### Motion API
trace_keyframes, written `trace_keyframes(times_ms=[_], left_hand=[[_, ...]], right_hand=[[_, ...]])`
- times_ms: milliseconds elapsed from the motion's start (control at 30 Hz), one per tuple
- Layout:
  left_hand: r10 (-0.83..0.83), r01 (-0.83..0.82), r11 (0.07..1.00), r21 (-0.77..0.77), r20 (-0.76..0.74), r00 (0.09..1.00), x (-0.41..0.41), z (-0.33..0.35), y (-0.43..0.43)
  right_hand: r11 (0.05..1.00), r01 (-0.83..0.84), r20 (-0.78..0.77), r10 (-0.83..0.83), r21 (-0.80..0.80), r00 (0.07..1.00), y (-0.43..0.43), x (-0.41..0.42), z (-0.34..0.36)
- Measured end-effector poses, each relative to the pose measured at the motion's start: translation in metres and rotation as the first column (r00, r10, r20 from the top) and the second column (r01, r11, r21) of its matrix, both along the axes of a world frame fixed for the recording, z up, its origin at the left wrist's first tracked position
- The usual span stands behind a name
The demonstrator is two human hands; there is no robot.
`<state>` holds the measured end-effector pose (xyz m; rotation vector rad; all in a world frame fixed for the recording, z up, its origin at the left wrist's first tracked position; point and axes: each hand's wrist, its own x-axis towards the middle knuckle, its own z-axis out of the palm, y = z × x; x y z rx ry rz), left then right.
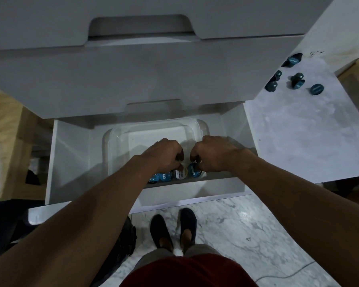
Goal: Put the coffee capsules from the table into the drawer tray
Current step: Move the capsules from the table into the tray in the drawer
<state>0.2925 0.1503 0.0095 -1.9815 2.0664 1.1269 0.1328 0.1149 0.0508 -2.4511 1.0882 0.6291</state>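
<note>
A clear plastic tray [153,126] sits in the open white drawer [71,158]. Both of my hands reach into its near end. My left hand [164,154] has its fingertips closed on a white-lidded capsule [180,174]. My right hand [211,154] pinches a blue-lidded capsule [193,172] beside it. Two more blue capsules [164,177] stand in a row to the left, partly hidden under my left wrist. Several dark blue capsules [317,89] lie scattered on the grey marbled table [298,131] at the upper right.
Two shut white drawer fronts [133,79] overhang the open drawer from above. A wooden unit [6,125] stands at the left. My feet in dark shoes [174,228] stand on the marbled floor below the drawer, and a dark bag [124,241] lies by my left leg.
</note>
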Motion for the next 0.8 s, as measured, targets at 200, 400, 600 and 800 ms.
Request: trace_keyframes(times_ms=[200,400,600,800], left_hand=[[0.16,-0.145,0.976,-0.164,0.079,0.984,0.01,0.009,0.008],[0.374,-0.294,0.868,-0.4,0.136,0.918,0.011,0.029,0.026],[0.434,-0.297,0.79,-0.536,0.147,0.889,0.013,0.058,0.051],[0.322,-0.194,0.737,-0.648,0.084,0.943,-0.024,0.095,0.059]], right_hand=[[0.987,0.156,0.157,-0.148,-0.046,0.977,-0.001,-0.004,0.002],[0.935,0.259,0.298,-0.182,-0.243,0.937,0.004,-0.002,0.009],[0.872,0.384,0.404,-0.248,-0.302,0.88,0.022,-0.018,0.019],[0.762,0.558,0.514,-0.351,-0.329,0.783,0.053,-0.055,0.05]])
